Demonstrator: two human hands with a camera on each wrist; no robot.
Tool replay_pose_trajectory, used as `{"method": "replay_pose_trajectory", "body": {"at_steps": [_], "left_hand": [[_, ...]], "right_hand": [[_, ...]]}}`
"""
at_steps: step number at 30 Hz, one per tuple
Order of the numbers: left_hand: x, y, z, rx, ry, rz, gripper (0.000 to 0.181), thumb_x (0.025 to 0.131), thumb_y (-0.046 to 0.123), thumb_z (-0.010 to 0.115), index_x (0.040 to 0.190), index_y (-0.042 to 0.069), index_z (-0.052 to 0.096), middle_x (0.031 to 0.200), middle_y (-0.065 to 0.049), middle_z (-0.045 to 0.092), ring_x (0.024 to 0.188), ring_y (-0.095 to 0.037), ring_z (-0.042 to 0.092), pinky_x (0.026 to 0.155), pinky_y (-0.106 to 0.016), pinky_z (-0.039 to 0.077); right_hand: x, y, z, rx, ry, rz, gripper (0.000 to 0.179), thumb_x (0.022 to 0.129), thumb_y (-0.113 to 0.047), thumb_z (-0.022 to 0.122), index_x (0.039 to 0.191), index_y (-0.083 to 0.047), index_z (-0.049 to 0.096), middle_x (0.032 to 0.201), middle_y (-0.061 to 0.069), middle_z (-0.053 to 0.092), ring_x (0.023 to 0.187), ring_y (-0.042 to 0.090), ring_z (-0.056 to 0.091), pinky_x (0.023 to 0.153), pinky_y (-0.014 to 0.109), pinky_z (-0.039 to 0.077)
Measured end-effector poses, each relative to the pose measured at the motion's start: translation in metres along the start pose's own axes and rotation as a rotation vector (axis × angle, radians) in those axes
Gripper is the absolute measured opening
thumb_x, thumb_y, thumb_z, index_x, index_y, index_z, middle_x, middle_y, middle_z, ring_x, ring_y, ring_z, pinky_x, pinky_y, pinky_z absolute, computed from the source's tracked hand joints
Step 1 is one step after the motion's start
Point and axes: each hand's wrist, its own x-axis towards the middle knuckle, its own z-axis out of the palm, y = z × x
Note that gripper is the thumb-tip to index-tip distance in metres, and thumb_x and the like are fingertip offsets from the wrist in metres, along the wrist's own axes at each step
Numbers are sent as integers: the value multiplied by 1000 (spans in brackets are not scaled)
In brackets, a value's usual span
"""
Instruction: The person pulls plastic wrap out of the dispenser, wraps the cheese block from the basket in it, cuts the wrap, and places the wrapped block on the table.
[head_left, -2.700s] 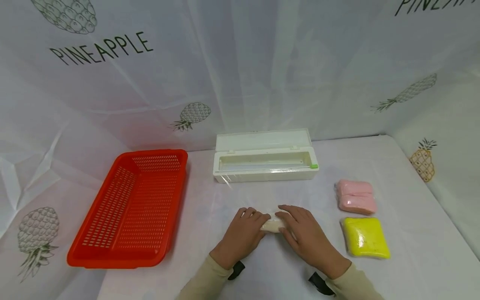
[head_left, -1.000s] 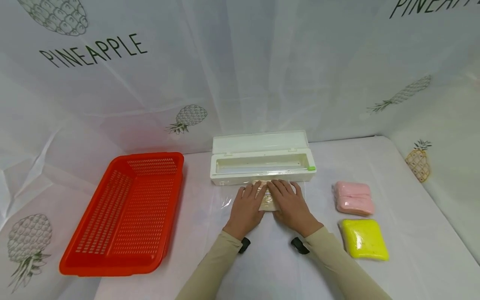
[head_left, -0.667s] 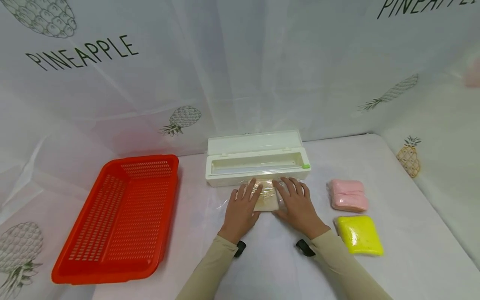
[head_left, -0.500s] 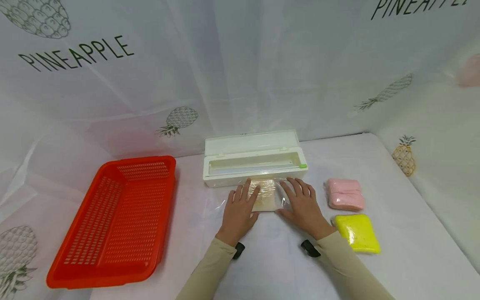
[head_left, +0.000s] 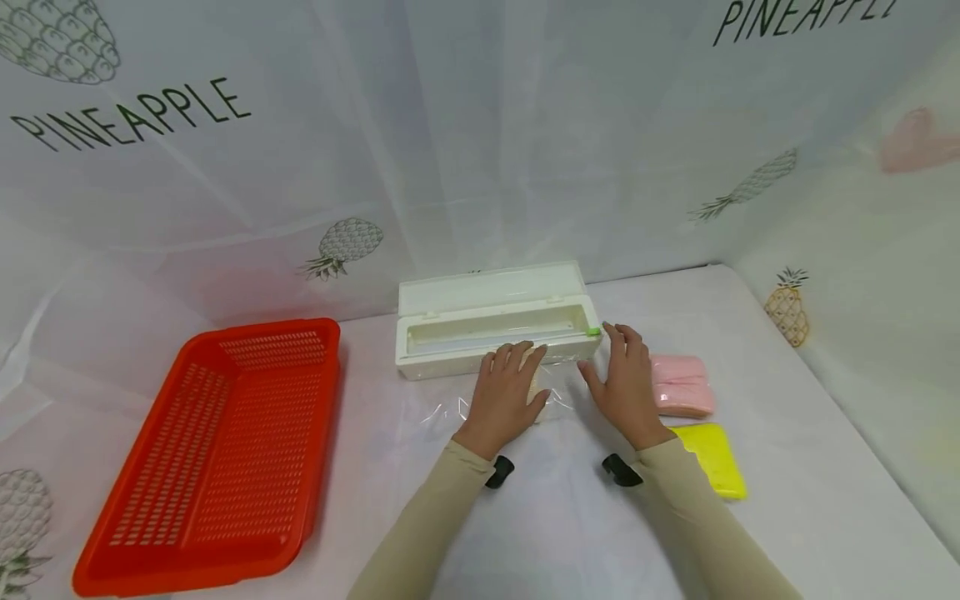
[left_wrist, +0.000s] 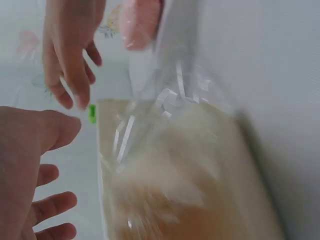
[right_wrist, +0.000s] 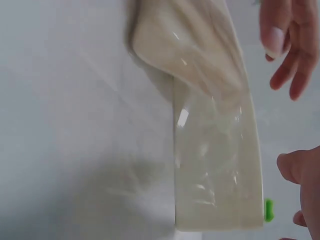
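A cream-coloured slab (right_wrist: 190,45) lies under clear cling film (left_wrist: 170,115) in front of a white cling film dispenser (head_left: 465,364). In the head view my left hand (head_left: 506,400) hides most of it, with fingers spread. The left wrist view shows the slab (left_wrist: 195,205) below my left hand (left_wrist: 25,165) with nothing pinched. My right hand (head_left: 628,387), fingers extended, hovers at the dispenser's right end, near its green slider (head_left: 594,332). Whether that hand touches the film cannot be told.
The dispenser's lid (head_left: 491,287) stands raised at the back. A red plastic basket (head_left: 322,467) is at the left. On the right lie a pink wrapped block (head_left: 684,387) and a yellow wrapped block (head_left: 712,458), each partly behind my right arm.
Earlier my hands handled the slab in front of me, then pressed at it and the film beside the dispenser. They spread apart; my right hand has moved right and up, my left over the slab.
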Motion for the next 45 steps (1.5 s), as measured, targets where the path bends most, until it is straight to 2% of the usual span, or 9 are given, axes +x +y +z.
{"method": "replay_pose_trajectory", "body": {"at_steps": [5, 9, 16, 19, 26, 30, 35, 40, 45], "left_hand": [[33, 6, 3, -70, -11, -31, 57, 99, 40, 73, 149, 18, 58, 145, -2, 57, 133, -25, 51, 111, -43, 41], [54, 10, 10, -90, -13, -51, 50, 102, 41, 69, 147, 19, 61, 141, 0, 60, 131, -24, 52, 111, -42, 40], [80, 21, 15, -95, -44, -47, 43, 107, 43, 62, 143, 19, 65, 139, 0, 62, 130, -23, 54, 112, -41, 41], [87, 26, 16, -108, -57, -53, 40, 106, 40, 63, 140, 19, 67, 137, 1, 64, 129, -22, 55, 112, -40, 41], [100, 33, 23, -118, -59, -66, 34, 107, 39, 62, 135, 24, 71, 134, 4, 65, 126, -18, 55, 110, -37, 41], [105, 37, 27, -100, -54, -81, 31, 106, 40, 64, 131, 26, 74, 130, 6, 66, 122, -17, 56, 108, -36, 42], [111, 42, 26, -49, -61, -111, 27, 104, 43, 67, 122, 28, 79, 125, 8, 69, 118, -16, 58, 106, -34, 43], [118, 47, 22, 11, -63, -107, 21, 101, 45, 71, 113, 32, 82, 114, 10, 71, 109, -14, 60, 103, -33, 43], [122, 47, 19, 69, -91, -85, 20, 98, 47, 73, 112, 36, 83, 107, 12, 71, 106, -12, 61, 100, -32, 43]], "right_hand": [[16, 5, 1, 50, -49, 94, 83, 93, -17, 82, 155, 12, 34, 151, 40, 36, 130, 62, 41, 105, 74, 37], [26, 8, 1, 27, -101, 145, 87, 94, -24, 81, 156, 13, 32, 153, 40, 35, 135, 62, 39, 108, 75, 36], [35, 13, 0, -27, -172, 189, 83, 96, -25, 80, 157, 9, 35, 152, 38, 40, 131, 61, 44, 106, 74, 37], [36, 16, 2, -24, -183, 199, 76, 97, -23, 79, 157, 5, 41, 150, 36, 44, 130, 59, 47, 105, 72, 40], [37, 18, 7, 34, -149, 209, 59, 98, -11, 73, 150, 6, 52, 147, 35, 50, 129, 59, 50, 104, 71, 42], [40, 19, 8, 48, -143, 208, 58, 96, -4, 72, 150, 4, 54, 147, 35, 51, 129, 60, 50, 104, 71, 42], [40, 22, 10, 71, -117, 163, 56, 92, 2, 71, 147, 1, 60, 145, 35, 54, 124, 60, 53, 103, 70, 43], [39, 21, 8, 101, -82, 141, 48, 91, 2, 75, 138, 8, 65, 140, 38, 56, 123, 63, 54, 105, 72, 40], [39, 21, 5, 111, -129, 194, 51, 95, -6, 77, 142, 5, 63, 145, 36, 53, 129, 63, 49, 108, 72, 38]]}}
